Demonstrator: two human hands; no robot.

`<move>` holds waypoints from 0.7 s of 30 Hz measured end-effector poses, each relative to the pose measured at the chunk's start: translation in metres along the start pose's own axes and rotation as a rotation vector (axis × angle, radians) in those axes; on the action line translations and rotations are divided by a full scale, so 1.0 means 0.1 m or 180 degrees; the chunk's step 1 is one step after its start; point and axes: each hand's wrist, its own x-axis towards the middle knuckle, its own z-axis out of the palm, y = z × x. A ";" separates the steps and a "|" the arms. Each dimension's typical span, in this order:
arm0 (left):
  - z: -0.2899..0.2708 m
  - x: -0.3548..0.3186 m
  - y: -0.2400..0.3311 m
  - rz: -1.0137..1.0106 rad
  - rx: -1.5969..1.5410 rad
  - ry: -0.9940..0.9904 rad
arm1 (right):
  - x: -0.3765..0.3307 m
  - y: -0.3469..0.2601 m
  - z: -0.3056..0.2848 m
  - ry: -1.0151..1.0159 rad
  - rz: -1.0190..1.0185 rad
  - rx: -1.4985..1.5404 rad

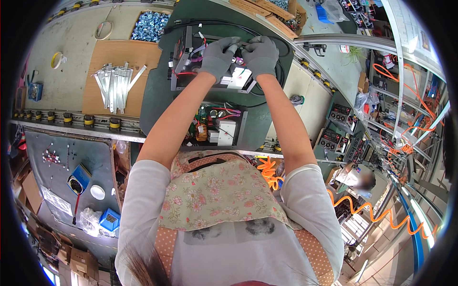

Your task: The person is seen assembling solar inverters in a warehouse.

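Both my hands wear grey gloves and reach into the far one of two open metal device housings [179, 64] on a dark green board [157, 97]. My left hand [217, 58] has its fingers bent and pressed together over purple and red wires inside. Close beside it, my right hand [261, 56] is closed too, its fingertips nearly meeting the left's. Whatever they pinch is too small and covered to make out. A white block [239, 77] sits in the housing below the hands. The near housing [241, 128] holds a copper coil [202, 133], wires and another white block [226, 132].
Black cables [281, 45] loop around the far housing. To the left lie metal strips [114, 86] on cardboard and a box of small metal parts [150, 26]. A roller rail [88, 120] edges the bench. An orange coiled hose [270, 172] hangs by my right side. Another person [350, 177] sits at right.
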 end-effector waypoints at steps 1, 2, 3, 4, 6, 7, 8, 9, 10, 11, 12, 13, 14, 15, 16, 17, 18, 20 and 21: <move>0.00 0.00 0.00 0.0001 -0.0002 -0.0008 | 0.00 0.02 0.02 0.0001 0.0007 -0.0003; 0.01 0.00 -0.01 0.0025 0.0029 -0.0003 | 0.00 0.03 0.03 -0.0094 0.0055 0.0063; 0.02 0.00 -0.01 0.0049 0.0059 0.0000 | 0.00 0.05 0.05 -0.0188 0.0104 0.0130; 0.01 -0.01 0.01 0.0049 0.0060 -0.0011 | 0.00 0.06 0.05 -0.0187 0.0115 0.0129; 0.01 -0.02 0.04 0.0046 -0.0017 -0.0043 | -0.01 0.06 0.06 -0.0215 0.0214 0.0232; 0.00 -0.02 0.01 0.0042 -0.0011 -0.0040 | -0.02 0.04 0.05 -0.0219 0.0213 0.0238; -0.01 -0.01 -0.02 0.0095 0.0076 -0.0015 | -0.02 0.02 0.04 -0.0264 0.0267 0.0207; -0.02 -0.01 -0.04 0.0149 0.0163 0.0010 | -0.02 0.00 0.03 -0.0309 0.0320 0.0176; -0.01 -0.02 -0.03 0.0143 0.0161 -0.0013 | -0.02 -0.01 0.01 -0.0312 0.0344 0.0171; 0.00 -0.03 -0.01 0.0136 0.0055 -0.0004 | 0.01 -0.02 0.00 -0.0500 0.0476 0.0062; 0.01 -0.04 0.01 0.0128 -0.0050 0.0006 | 0.04 -0.03 -0.03 -0.0687 0.0608 -0.0047; 0.01 -0.04 -0.02 0.0126 -0.0047 -0.0004 | 0.09 -0.05 -0.06 -0.0688 0.0617 -0.0044; 0.01 -0.04 -0.04 0.0152 -0.0146 0.0002 | 0.13 -0.08 -0.09 -0.1016 0.0747 -0.0006; 0.01 -0.04 -0.07 0.0179 -0.0244 0.0011 | 0.17 -0.10 -0.13 -0.1345 0.0873 0.0034; 0.01 -0.04 -0.04 0.0180 -0.0238 -0.0001 | 0.20 -0.11 -0.16 -0.1343 0.0884 0.0041; 0.00 -0.04 -0.02 0.0115 -0.0165 -0.0077 | 0.23 -0.12 -0.19 -0.1491 0.0991 0.0061; -0.01 -0.05 0.00 0.0050 -0.0093 -0.0150 | 0.24 -0.13 -0.20 -0.1640 0.1095 0.0081; -0.02 -0.05 0.02 -0.0003 -0.0189 -0.0169 | 0.15 -0.14 -0.13 -0.0988 0.0978 0.0016; -0.02 -0.05 0.02 -0.0061 -0.0293 -0.0182 | 0.10 -0.14 -0.09 -0.0341 0.0852 -0.0058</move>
